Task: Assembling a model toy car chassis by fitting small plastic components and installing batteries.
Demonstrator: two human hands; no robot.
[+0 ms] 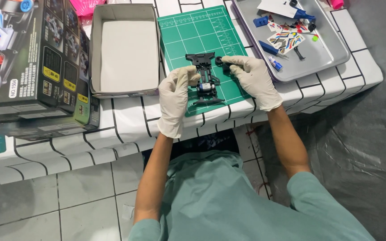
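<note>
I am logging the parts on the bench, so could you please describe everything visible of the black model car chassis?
The black model car chassis looks like moulded plastic, lying flat and lengthwise on the green cutting mat. A wide bumper forms its far end, and a small white and blue part sits mid-frame. The gloved left hand touches its left side; the gloved right hand holds a small black wheel against its far right corner.

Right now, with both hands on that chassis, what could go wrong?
1. The right hand pinches a small black wheel at the corner of the black chassis; a slip in the loose glove could send it rolling off the green cutting mat.
2. The left hand steadies the chassis from one side only, so pressing the wheel on might twist it.
3. The mat lies near the table edge, so dropped parts could reach the floor.
</note>
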